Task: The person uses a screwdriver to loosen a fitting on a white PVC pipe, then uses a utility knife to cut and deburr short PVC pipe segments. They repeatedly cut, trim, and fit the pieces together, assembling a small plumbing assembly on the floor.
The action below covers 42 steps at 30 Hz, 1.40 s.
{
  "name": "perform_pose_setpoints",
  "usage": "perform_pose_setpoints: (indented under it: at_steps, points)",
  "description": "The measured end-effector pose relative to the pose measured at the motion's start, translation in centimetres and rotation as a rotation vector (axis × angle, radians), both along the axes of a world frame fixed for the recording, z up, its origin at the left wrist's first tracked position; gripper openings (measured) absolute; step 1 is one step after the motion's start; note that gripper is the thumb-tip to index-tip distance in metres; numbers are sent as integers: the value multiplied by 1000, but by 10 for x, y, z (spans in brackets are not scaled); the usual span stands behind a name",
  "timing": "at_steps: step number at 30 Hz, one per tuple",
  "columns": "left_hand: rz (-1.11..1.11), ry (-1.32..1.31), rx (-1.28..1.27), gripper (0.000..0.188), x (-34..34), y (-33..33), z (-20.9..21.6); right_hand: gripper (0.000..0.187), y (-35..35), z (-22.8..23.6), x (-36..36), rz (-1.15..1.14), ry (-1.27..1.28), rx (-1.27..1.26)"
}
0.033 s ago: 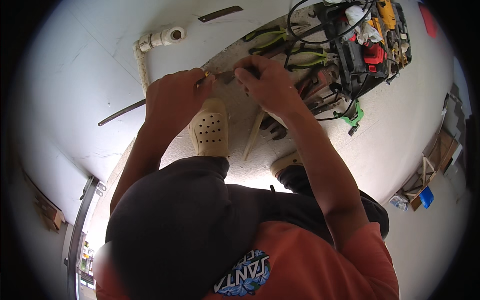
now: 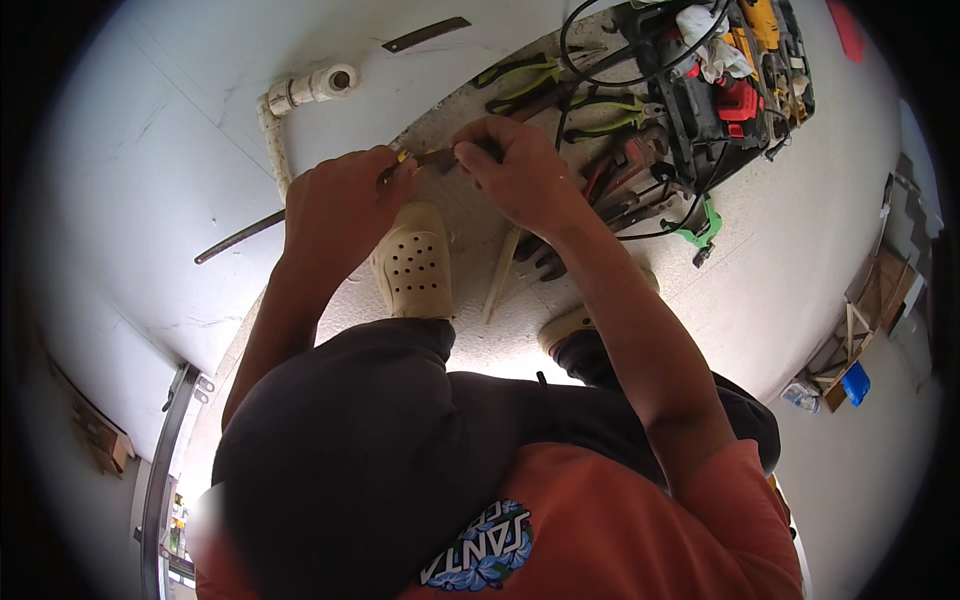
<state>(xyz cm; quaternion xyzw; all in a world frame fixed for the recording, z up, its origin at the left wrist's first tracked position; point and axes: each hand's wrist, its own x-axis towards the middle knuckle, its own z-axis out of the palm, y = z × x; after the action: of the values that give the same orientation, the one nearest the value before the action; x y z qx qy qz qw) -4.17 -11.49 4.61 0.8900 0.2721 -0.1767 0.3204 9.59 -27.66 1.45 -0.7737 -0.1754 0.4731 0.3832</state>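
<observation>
My left hand (image 2: 340, 212) is closed, its fingertips pinching a small thing with a yellow part (image 2: 404, 157); most of it is hidden in the fingers. My right hand (image 2: 520, 172) is closed close beside it, thumb and fingers curled round something dark I cannot make out. A thin brownish piece (image 2: 436, 158) shows in the narrow gap between the hands. Left of my left hand, a long narrow dark strip (image 2: 240, 236) runs out from behind it; whether the hand touches it is hidden. Below the hands is my beige clog (image 2: 415, 262).
A white pipe with an elbow (image 2: 310, 88) and a toothed blade (image 2: 427, 34) lie on the pale surface. Green-handled pliers (image 2: 605, 118), a reddish pipe wrench (image 2: 635, 160), a wooden stick (image 2: 502, 275), a green clamp (image 2: 708, 228) and a full black tool bag (image 2: 695, 140) lie rightward.
The whole view has shifted slightly, with the pipe and tools now a little lower and further left. Both hands keep nearly the same pose and grip.
</observation>
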Motion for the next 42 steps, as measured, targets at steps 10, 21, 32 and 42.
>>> perform_pose_setpoints:
  at_steps: [10, 21, 32, 42]
  points:
    - [-64, -58, -253, 30, -1, -6, -25, 18, 6, -11, -27, 4, -85, 109]
    - [68, -136, -442, 20, -5, -20, -31, 18, -1, -5, -23, 28, -19, 85]
    - [55, -78, -403, 23, -9, -25, -31, 17, -4, -9, -29, 112, -90, 12]
    - [204, -54, -470, 29, -18, -14, -44, 18, -33, -32, -18, 95, -435, 20]
